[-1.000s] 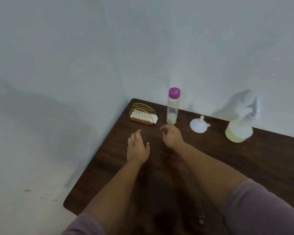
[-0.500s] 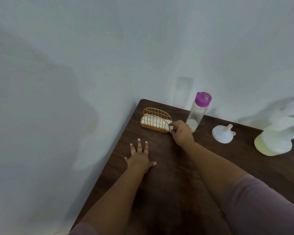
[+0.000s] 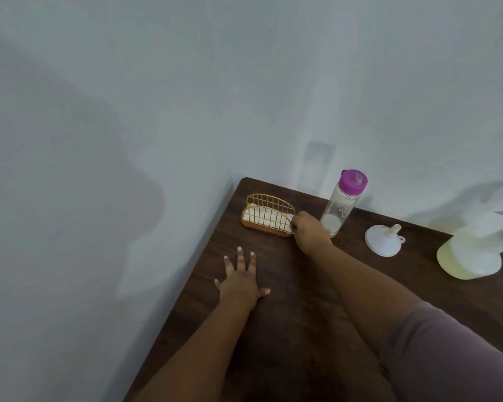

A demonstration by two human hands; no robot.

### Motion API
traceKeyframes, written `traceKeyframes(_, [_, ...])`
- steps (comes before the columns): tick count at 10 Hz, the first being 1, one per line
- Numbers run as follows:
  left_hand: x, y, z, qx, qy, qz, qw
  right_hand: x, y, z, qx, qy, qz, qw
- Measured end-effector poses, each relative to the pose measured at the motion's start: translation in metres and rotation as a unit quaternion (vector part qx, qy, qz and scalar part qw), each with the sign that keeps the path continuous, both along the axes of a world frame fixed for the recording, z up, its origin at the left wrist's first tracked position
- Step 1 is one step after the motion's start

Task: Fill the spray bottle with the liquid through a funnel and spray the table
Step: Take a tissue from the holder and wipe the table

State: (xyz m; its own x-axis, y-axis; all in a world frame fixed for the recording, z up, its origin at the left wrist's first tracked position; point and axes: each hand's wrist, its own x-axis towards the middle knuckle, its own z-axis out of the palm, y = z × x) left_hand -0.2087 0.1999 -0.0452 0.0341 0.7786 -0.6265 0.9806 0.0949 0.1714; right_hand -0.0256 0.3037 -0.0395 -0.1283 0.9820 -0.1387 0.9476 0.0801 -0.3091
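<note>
Right hand (image 3: 310, 230) pinching a napkin (image 3: 266, 218) at the wire holder (image 3: 269, 214); left hand (image 3: 240, 281) flat, fingers spread, nearer than the holder. Right of the holder: capped bottle (image 3: 343, 204), then funnel (image 3: 384, 240), then spray bottle (image 3: 471, 256). Risk: elbow or wrist knocking over the bottle just beside it.

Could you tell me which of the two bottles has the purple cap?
The tall clear bottle beside the right hand; the squat spray bottle at the far right is whitish.

along the table (image 3: 288, 285) back edge, left to right: napkin holder (image 3: 269, 217), bottle (image 3: 343, 204), funnel (image 3: 384, 240), spray bottle (image 3: 474, 250).
</note>
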Motion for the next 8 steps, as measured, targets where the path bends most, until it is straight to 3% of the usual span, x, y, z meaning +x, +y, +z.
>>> traceKeyframes(1, [0.001,-0.001,0.001,0.002,-0.003,0.001,1.0,-0.001,-0.001,0.001,0.001,0.016,0.008,1.0])
traceKeyframes(3, [0.001,0.0,0.003,-0.003,0.004,0.001,1.0,0.0,-0.01,0.019,0.089,0.147,-0.034,0.985])
traceKeyframes(8, [0.001,-0.001,0.008,-0.001,-0.011,0.013,1.0,-0.014,-0.009,0.074,0.124,0.168,-0.008,0.978])
